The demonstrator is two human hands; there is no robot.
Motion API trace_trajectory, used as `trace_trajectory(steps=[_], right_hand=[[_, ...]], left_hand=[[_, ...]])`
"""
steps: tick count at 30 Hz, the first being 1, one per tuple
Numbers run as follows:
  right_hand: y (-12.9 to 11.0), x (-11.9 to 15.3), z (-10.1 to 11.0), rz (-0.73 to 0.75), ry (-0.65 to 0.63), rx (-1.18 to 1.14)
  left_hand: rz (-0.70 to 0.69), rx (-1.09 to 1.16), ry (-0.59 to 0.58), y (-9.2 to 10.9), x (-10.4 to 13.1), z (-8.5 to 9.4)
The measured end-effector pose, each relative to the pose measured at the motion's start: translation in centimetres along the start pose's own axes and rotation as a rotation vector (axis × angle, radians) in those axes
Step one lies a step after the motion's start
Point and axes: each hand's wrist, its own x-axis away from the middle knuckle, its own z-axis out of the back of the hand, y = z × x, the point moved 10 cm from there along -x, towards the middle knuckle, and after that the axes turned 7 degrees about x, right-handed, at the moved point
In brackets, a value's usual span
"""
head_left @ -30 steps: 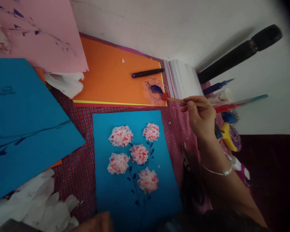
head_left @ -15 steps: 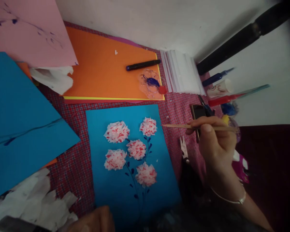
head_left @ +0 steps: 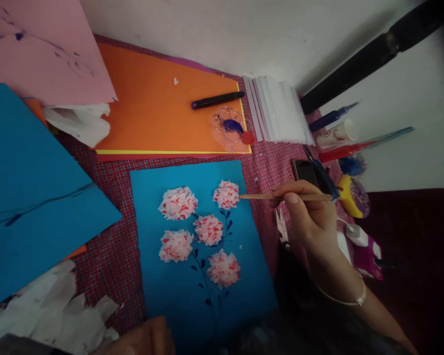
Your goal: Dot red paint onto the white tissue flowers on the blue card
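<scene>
My right hand [head_left: 311,217] pinches a thin wooden stick [head_left: 259,197]. The stick's pointed, reddish tip is at the right edge of the top right flower [head_left: 226,194]; whether it touches I cannot tell. That flower and several others, such as the middle one [head_left: 208,229], are white, ruffled and flecked with red. They sit on a blue sheet [head_left: 151,286] with dark blue painted stems and leaves. My left hand [head_left: 148,337], cut off by the bottom edge, is curled closed at the sheet's lower left; anything inside it is hidden.
Orange paper [head_left: 144,108] behind the sheet bears a black marker [head_left: 218,100] and a clear palette [head_left: 216,133] with blue and red paint. Scissors [head_left: 282,229], a phone [head_left: 304,171] and a yellow tape dispenser [head_left: 348,197] lie right. Crumpled white paper [head_left: 55,301] lies lower left.
My right hand has moved left with the stick, bringing its tip from beside the blue sheet to the top right flower's edge. My left hand has stayed almost still.
</scene>
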Motion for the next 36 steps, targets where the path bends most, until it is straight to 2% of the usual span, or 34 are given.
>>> trace_trajectory(steps=[8,16,20,23,26,31,33,36], right_hand=[[-1.2,0.3,2.3,0.002,0.079,-0.011],[-0.3,0.0,0.0,-0.021,-0.011,-0.019],[-0.7,0.1,1.1,-0.03,0.041,-0.016],[-1.5,-0.1,2.0,0.006,0.107,-0.034],[-1.5,-0.5,1.5,0.015,0.114,-0.029],[-1.2,-1.2,-0.5,0.05,-0.003,0.081],[-1.2,-1.2,-0.5,0.042,-0.008,0.081],[-1.1,-1.2,0.5,0.011,0.056,0.03]], left_hand=[[-0.012,-0.021,-0.003,-0.3,-0.1,0.4],[-0.039,0.018,0.013,-0.6,0.2,0.8],[-0.056,0.041,0.015,-0.8,0.1,0.8],[-0.017,0.037,0.067,-1.1,0.3,1.4],[0.025,0.032,0.123,-1.4,0.6,1.9],[0.003,0.034,0.086,-0.7,0.6,1.6],[-0.003,0.02,0.066,-0.6,0.5,1.4],[-0.007,-0.011,0.042,-0.5,0.4,1.2]])
